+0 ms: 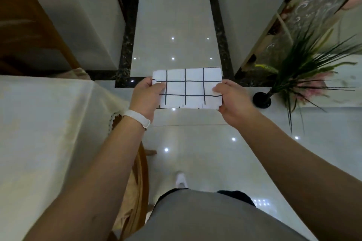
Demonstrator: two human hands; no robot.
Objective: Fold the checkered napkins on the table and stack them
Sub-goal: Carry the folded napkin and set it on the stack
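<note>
A white napkin with a black grid (188,88) is folded into a wide rectangle and held in the air over the floor, in front of me. My left hand (146,98) pinches its left edge, thumb on top. My right hand (233,101) pinches its right edge the same way. The napkin is stretched flat between both hands. The table (49,133), covered with a cream cloth, lies to my left, apart from the napkin. No other napkin shows in view.
A wooden chair (140,182) is tucked at the table's near corner. A black vase with long green grass (262,100) stands on the glossy floor at the right. A dark-edged doorway threshold (125,82) runs ahead.
</note>
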